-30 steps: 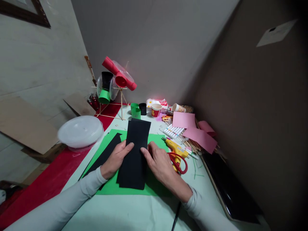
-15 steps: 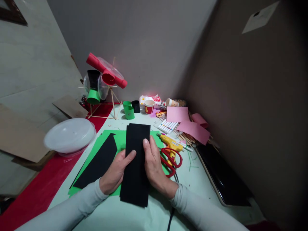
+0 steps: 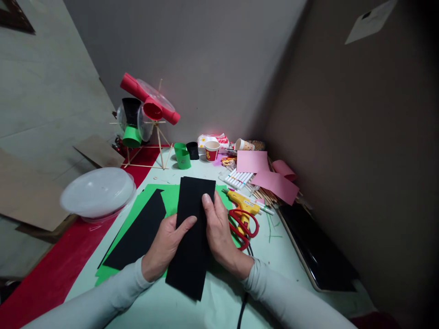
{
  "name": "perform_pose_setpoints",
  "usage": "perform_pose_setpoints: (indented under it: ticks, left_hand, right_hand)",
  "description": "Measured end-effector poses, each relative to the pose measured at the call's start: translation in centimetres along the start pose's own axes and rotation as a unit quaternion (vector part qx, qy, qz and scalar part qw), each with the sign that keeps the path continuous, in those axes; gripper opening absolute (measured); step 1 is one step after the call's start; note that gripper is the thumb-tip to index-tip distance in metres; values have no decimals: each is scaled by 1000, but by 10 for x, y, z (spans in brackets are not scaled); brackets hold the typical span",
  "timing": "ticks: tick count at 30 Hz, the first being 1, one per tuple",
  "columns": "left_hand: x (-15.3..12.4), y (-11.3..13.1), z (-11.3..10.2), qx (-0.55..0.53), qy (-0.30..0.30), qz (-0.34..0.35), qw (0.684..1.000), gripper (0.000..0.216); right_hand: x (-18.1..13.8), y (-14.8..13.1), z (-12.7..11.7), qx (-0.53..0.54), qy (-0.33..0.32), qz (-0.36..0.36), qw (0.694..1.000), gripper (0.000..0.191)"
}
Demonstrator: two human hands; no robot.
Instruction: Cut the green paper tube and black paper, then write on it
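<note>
A small stack of black paper strips [image 3: 190,256] is held upright between my two hands, above the table. My left hand [image 3: 168,240] grips its left edge, thumb across the front. On the right edge, my right hand [image 3: 217,226] is closed with its thumb lying on the front; the fingers behind are hidden. Beneath lie green paper sheets [image 3: 118,249] with another black paper piece [image 3: 140,233] on top. Just right of my right hand are red-handled scissors [image 3: 255,228], overlapping a yellow glue gun [image 3: 240,201].
Pink paper pieces [image 3: 277,185], markers [image 3: 239,179] and wooden sticks lie right of centre. A dark glossy panel [image 3: 318,251] is at the right. Farther back stand green paper tubes [image 3: 183,159] and a paper cup [image 3: 211,153]. Plastic lids [image 3: 96,192] and a stick frame [image 3: 158,144] are left.
The lower end of the black strips has swung a little left, so the stack tilts more. My left thumb has slid slightly further across its front.
</note>
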State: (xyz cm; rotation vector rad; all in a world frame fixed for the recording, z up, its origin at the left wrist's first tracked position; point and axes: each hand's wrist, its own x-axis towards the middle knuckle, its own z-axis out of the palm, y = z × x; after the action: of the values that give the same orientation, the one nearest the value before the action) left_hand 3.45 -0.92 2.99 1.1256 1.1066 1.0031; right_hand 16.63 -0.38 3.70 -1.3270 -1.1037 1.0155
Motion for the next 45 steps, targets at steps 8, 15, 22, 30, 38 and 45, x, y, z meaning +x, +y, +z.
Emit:
perform_pose_setpoints:
  ticks: [8,15,22,30,38,45]
  left_hand:
    - [-2,7,2,33,-42,-8,999,43]
    - [-7,3,2,-109,-158,-161,968,49]
    - [8,17,-22,39,-147,-121,981,41]
    - [26,41,-54,99,-182,-133,969,34]
    - [47,30,-70,-26,-42,-41,998,35]
    - [43,27,-58,-53,-22,-49,997,41]
  right_hand:
    - [9,-13,-8,11,30,-152,988,26]
    - [18,-13,-15,36,63,-143,987,26]
    - [46,-14,-39,40,-29,-107,993,27]
    - [60,-25,-61,34,-218,-32,975,27]
    - [73,-12,-66,106,-65,-66,990,35]
    - [58,-6,-50,103,-19,-62,993,37]
